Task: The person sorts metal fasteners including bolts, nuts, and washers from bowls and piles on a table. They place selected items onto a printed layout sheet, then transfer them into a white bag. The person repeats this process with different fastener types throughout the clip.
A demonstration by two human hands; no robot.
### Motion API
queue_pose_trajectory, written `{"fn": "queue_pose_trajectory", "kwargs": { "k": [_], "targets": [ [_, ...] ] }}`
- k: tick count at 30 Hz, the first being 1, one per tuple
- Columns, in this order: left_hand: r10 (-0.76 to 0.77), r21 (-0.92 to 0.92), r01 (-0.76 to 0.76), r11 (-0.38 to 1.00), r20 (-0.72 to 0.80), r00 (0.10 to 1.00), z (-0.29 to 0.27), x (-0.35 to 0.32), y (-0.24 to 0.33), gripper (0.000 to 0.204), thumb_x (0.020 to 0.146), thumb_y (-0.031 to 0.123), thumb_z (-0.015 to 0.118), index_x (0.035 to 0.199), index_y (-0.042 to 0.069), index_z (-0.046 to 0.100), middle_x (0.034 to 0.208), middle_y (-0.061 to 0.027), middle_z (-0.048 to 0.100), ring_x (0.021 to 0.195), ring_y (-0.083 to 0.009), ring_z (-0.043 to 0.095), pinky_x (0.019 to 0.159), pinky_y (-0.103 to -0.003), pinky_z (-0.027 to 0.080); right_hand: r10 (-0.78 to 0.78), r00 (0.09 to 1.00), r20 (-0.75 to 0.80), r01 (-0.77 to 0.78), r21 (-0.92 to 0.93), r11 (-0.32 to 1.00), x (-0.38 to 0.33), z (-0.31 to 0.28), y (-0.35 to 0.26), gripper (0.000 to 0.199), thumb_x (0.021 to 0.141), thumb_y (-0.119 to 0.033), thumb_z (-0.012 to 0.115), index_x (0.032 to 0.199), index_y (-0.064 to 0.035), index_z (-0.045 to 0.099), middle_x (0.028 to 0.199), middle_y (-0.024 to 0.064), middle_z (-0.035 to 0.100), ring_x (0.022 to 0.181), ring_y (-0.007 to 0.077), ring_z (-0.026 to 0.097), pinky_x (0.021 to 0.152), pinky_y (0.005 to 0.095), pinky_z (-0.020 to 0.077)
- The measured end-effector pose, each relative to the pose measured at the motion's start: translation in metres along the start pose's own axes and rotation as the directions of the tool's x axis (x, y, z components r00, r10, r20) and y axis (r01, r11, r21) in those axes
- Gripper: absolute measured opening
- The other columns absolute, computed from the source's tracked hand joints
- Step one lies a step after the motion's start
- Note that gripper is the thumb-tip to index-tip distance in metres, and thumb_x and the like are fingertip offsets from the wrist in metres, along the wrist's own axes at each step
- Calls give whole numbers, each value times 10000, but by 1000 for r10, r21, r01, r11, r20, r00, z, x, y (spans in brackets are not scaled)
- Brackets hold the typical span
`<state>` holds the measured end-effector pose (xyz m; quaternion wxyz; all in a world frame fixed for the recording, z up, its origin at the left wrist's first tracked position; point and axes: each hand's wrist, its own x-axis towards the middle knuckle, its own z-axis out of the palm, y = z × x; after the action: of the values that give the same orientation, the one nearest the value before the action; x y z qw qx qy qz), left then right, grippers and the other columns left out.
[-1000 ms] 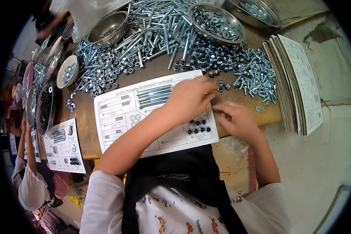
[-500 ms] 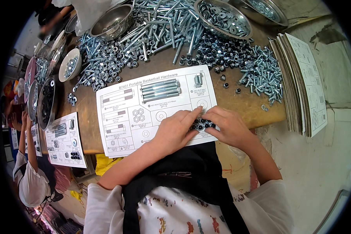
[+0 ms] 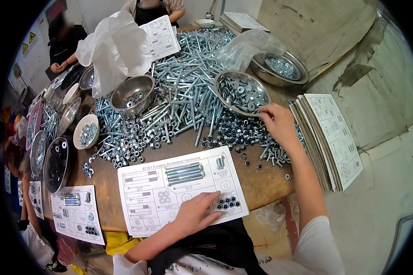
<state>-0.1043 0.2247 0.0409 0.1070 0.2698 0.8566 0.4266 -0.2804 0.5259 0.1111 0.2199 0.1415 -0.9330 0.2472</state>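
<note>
My left hand (image 3: 195, 211) lies on a printed hardware card (image 3: 142, 220) with its fingers stretched out, holding nothing. Beside its fingertips, rows of black-ringed lock nuts (image 3: 228, 203) sit on the card. Several long hex bolts (image 3: 184, 174) lie side by side near the card's top, and short bolts (image 3: 220, 162) rest at its upper right. My right hand (image 3: 280, 123) reaches to the near right rim of a steel bowl (image 3: 219, 95) of flat washers (image 3: 243, 94). Its thumb and fingers are bent together at the rim; what they hold, if anything, is hidden.
Piles of long bolts (image 3: 188, 78), plain nuts (image 3: 124, 146) and dark lock nuts (image 3: 234, 133) cover the table behind the card. A card stack (image 3: 309, 137) stands right. Bowls, a plastic bag (image 3: 117, 50) and another filled card (image 3: 75, 224) lie left. Other people work at the far side and left.
My right hand has left the lock nuts on the card and moved up to the washer bowl. My left hand stays on the card. The view has tilted up, showing more of the far table.
</note>
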Motion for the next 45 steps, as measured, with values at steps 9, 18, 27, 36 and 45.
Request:
{"fn": "queue_pose_trajectory", "kwargs": {
  "k": [9,18,27,36,45],
  "targets": [
    [-78,-173,59,983,-109,991,-28,-43,-14,282,860,105,693,1137,57,672,984,-110,682,724,-197,661,654,-280,531,109,925,365,-65,-130,989,60,35,42,272,718,-207,743,960,-85,722,935,108,711,919,293,665,815,399,511],
    [-124,-274,86,958,-126,984,-30,-51,-24,241,872,131,684,1108,79,693,967,-111,692,707,-217,665,651,-292,529,433,881,191,-471,268,840,68,43,74,142,779,-134,746,822,-29,660,735,39,684,683,122,655,576,282,492],
    [-397,-815,149,560,-106,912,-22,-25,-28,323,962,176,614,1239,8,623,1061,-67,688,889,-102,624,779,-246,508,185,876,446,-472,712,519,8,21,-62,119,834,-57,708,910,-46,617,792,6,655,693,66,623,593,195,483],
    [-324,-992,21,-128,61,944,-22,3,-7,450,1036,320,478,1363,11,475,1234,-99,588,1139,-183,585,983,-317,482,-334,942,28,309,313,898,-94,61,-172,197,706,-45,759,863,-87,648,804,32,649,693,221,603,605,359,481],
    [-367,-987,127,-102,156,917,-12,-17,-14,359,996,347,562,1188,48,612,1058,-38,658,945,-103,644,843,-235,543,-271,930,246,81,583,808,-110,45,-168,208,703,-81,788,870,-68,665,983,53,701,880,244,648,768,340,516]
  ]
}}
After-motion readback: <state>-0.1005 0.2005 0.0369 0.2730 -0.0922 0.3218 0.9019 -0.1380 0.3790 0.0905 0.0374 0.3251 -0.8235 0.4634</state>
